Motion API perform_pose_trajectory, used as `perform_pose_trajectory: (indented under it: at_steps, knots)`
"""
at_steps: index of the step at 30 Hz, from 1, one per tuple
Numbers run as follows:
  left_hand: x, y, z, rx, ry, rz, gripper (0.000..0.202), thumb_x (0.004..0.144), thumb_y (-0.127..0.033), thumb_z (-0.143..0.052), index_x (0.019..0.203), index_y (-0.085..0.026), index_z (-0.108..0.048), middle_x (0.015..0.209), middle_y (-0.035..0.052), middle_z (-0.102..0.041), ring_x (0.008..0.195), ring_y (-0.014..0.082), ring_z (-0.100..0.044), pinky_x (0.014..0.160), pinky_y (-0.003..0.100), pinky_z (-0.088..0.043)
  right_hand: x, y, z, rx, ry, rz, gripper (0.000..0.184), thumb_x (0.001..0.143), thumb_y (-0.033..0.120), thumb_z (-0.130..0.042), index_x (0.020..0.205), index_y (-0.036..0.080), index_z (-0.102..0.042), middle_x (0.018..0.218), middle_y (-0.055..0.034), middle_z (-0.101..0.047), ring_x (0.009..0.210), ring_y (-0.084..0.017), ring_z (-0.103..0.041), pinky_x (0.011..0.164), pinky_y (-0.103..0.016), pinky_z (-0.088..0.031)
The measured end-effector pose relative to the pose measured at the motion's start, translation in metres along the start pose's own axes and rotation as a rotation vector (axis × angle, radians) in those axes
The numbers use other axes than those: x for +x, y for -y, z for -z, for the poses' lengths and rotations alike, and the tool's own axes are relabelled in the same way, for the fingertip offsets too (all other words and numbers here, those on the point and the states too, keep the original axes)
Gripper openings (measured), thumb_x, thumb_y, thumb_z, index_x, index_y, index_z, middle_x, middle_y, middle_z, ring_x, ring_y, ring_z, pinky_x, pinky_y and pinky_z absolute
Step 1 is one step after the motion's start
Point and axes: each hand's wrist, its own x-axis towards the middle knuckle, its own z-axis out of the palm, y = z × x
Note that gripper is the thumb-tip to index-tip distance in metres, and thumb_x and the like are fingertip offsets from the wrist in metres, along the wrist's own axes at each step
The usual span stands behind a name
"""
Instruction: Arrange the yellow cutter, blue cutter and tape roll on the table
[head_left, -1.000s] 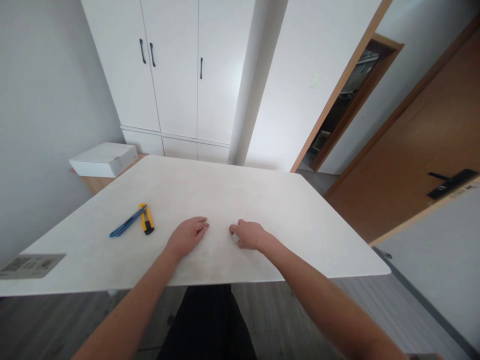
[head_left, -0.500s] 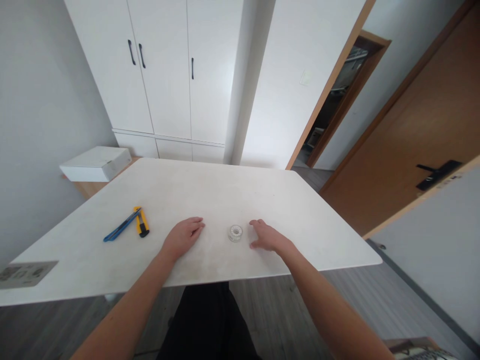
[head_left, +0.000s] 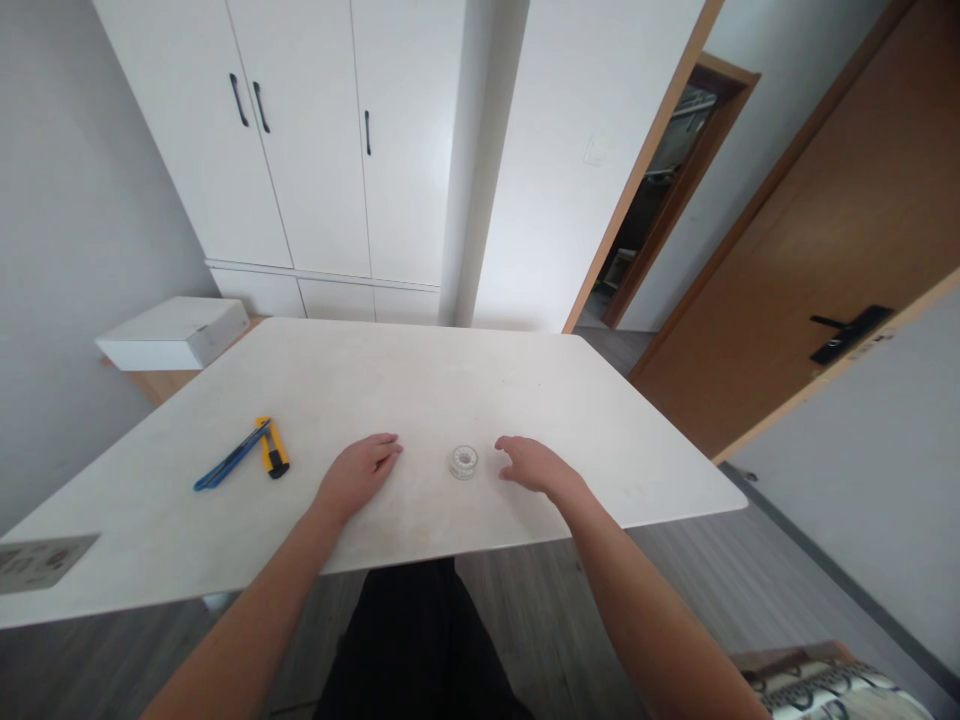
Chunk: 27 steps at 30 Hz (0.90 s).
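A small white spool of tape [head_left: 464,461] lies on the white table [head_left: 420,380] between my two hands, touching neither. My left hand [head_left: 360,476] rests on the tabletop left of the spool, palm down, fingers loosely bent and nothing visible in it. To the spool's right is my right hand [head_left: 532,465], its thumb and fingers apart towards the spool, holding nothing. Farther left lie a blue utility knife [head_left: 229,460] and a yellow utility knife [head_left: 273,450] with a black end, their upper ends meeting.
A printed label [head_left: 46,563] is on the table's front left corner. Beyond the left edge sits a white box [head_left: 176,332] on a wooden surface. White cabinets [head_left: 322,180] stand behind the table, and a brown door [head_left: 810,230] is at the right. Patterned fabric [head_left: 832,690] shows at the lower right.
The view has shifted slightly, moving the scene a little leftward. My right hand's thumb has drawn closer to its fingers. My left hand, the spool and both knives stay in place.
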Motion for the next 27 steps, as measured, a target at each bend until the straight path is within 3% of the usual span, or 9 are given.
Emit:
perform_pose_trajectory:
  at_steps: [8,14,20,27]
  knots:
    - [0.000,0.001,-0.001,0.022,0.003,-0.008,0.037,0.093,-0.038,-0.040,0.105,-0.025,-0.073,0.123,0.0025,-0.066,0.114,0.0191,-0.060,0.103,0.035,-0.044,-0.002,0.019,0.018,-0.024,0.026,0.042,0.062,0.079,0.026,-0.067,0.137,0.024,-0.046,0.136,-0.0111,-0.052,0.119,-0.027,-0.053,0.091,-0.035,-0.042]
    - [0.000,0.000,0.000,0.014,0.004,-0.001,0.037,0.093,-0.039,-0.040,0.105,-0.025,-0.073,0.123,0.0023,-0.066,0.114,0.0190,-0.060,0.104,0.036,-0.044,0.011,0.028,0.017,-0.023,0.013,0.257,0.076,0.071,0.025,-0.074,0.139,0.032,-0.040,0.137,-0.0073,-0.046,0.106,-0.023,-0.059,0.080,-0.029,-0.045]
    - [0.000,0.000,0.000,-0.007,-0.004,0.005,0.037,0.093,-0.041,-0.041,0.105,-0.026,-0.073,0.123,0.0022,-0.067,0.114,0.0197,-0.060,0.104,0.037,-0.044,0.033,0.041,0.000,-0.255,0.000,0.391,0.067,0.071,0.030,-0.075,0.132,0.037,-0.047,0.126,-0.0048,-0.053,0.094,-0.023,-0.064,0.070,-0.028,-0.047]
    - [0.001,0.001,-0.001,-0.003,0.003,-0.017,0.039,0.094,-0.040,-0.039,0.106,-0.023,-0.073,0.123,0.0043,-0.066,0.115,0.0198,-0.059,0.104,0.036,-0.043,0.047,0.049,-0.014,-0.375,-0.011,0.415,0.040,0.079,0.029,-0.061,0.119,0.033,-0.056,0.111,-0.0059,-0.060,0.088,-0.022,-0.065,0.063,-0.027,-0.045]
